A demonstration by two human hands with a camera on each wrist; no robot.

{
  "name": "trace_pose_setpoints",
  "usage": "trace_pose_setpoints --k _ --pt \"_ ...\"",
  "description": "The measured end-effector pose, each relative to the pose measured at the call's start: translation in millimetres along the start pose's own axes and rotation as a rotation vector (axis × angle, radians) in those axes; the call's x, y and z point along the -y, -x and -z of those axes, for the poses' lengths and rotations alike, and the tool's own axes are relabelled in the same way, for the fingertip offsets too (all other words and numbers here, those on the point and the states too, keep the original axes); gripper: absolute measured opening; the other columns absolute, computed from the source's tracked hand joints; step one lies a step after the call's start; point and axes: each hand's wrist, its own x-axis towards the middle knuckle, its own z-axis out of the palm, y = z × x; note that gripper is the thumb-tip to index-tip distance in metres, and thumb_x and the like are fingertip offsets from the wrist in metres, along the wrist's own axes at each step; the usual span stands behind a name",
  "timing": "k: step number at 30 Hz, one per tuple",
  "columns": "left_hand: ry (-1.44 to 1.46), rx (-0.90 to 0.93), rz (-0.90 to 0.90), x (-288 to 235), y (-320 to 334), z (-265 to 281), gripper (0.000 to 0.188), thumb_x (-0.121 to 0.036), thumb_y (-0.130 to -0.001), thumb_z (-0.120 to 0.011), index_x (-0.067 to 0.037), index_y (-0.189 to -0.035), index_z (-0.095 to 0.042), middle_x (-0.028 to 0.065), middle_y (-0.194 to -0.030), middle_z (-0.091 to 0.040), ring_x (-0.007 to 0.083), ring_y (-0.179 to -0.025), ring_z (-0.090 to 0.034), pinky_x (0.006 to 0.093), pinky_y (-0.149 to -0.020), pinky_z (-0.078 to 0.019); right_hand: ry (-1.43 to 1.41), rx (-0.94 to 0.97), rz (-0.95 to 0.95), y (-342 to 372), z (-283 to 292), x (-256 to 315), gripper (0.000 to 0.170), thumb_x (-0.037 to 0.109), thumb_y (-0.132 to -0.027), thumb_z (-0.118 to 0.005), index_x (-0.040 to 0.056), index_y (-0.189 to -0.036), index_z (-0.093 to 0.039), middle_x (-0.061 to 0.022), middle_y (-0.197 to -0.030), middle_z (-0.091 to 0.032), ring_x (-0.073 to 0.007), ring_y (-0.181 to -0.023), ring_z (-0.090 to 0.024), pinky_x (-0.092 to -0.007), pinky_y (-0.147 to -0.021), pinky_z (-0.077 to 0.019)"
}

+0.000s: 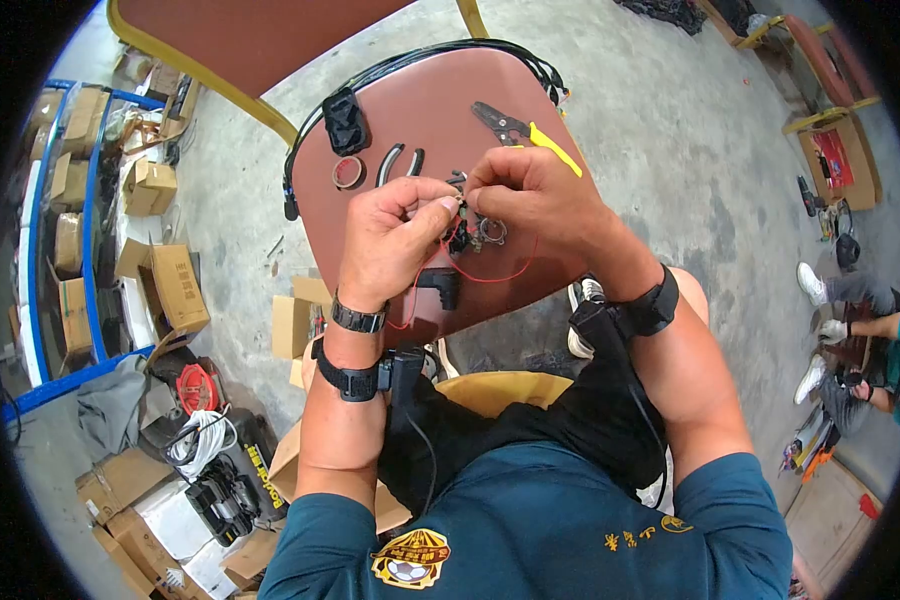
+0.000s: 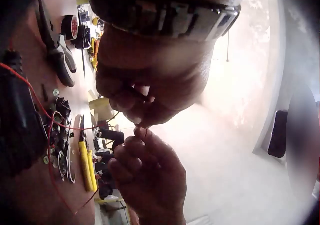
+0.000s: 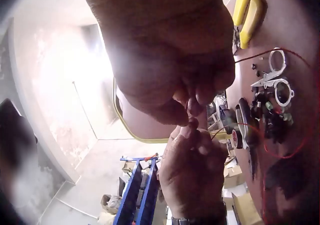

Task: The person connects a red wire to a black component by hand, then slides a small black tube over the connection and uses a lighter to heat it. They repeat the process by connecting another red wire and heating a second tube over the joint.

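Here, wire (image 1: pixel 490 281) is pinched by curled left hand (image 1: pixel 395 238) and right hand (image 1: pixel 545 200).
Likely limp, it is best held near its tip.

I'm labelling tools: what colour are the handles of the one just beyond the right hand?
Yellow; the handles show best in the right wrist view.
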Motion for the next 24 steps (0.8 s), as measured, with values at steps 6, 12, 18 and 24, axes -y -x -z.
trace_pose_setpoints --k 6,12,18,24 --pt "-0.035 -0.005 0.045 -1.0 0.1 1.2 0.011 -0.005 -0.092 -0.065 0.003 -0.098 -0.07 -0.0031 -0.074 -0.062 0.002 -0.06 -0.051 0.018 -0.051 -0.039 0.065 -0.048 0.053 2.3 -6.2 3.0 0.014 0.004 -0.084 -0.069 -0.0014 -0.097 -0.065 -0.0013 -0.08 -0.065 -0.007 -0.073 -0.06 -0.0224 -0.065 -0.0497" --pt "-0.213 -0.039 -0.05 2.4 1.0 -1.7 0.01 -0.005 -0.092 -0.066 0.003 -0.097 -0.071 -0.0034 -0.079 -0.063 0.0023 -0.069 -0.053 0.0182 -0.059 -0.0439 0.135 -0.045 0.007 2.0 -3.2 6.9 0.013 0.005 -0.084 -0.069 -0.0016 -0.095 -0.066 -0.0022 -0.08 -0.066 -0.0071 -0.072 -0.06 -0.0225 -0.064 -0.0495" --pt "-0.209 -0.039 -0.042 0.4 1.5 -5.3 0.009 -0.004 -0.091 -0.066 0.002 -0.095 -0.07 -0.0044 -0.079 -0.063 0.0022 -0.07 -0.053 0.0182 -0.06 -0.0443 0.203 -0.091 0.079 4.8 -2.6 8.0 0.01 0.005 -0.084 -0.066 -0.0015 -0.092 -0.067 -0.0023 -0.079 -0.065 -0.0079 -0.073 -0.059 -0.0243 -0.065 -0.049" --pt "-0.083 -0.066 0.018 -0.4 0.7 -9.2 0.009 -0.006 -0.088 -0.063 0.0 -0.086 -0.07 -0.002 -0.068 -0.064 0.0025 -0.058 -0.053 0.0199 -0.051 -0.0417 0.263 -0.084 0.217 5.5 -2.6 6.8 0.008 0.003 -0.083 -0.065 0.0006 -0.091 -0.066 -0.0056 -0.08 -0.066 -0.0123 -0.073 -0.06 -0.0267 -0.067 -0.0488"
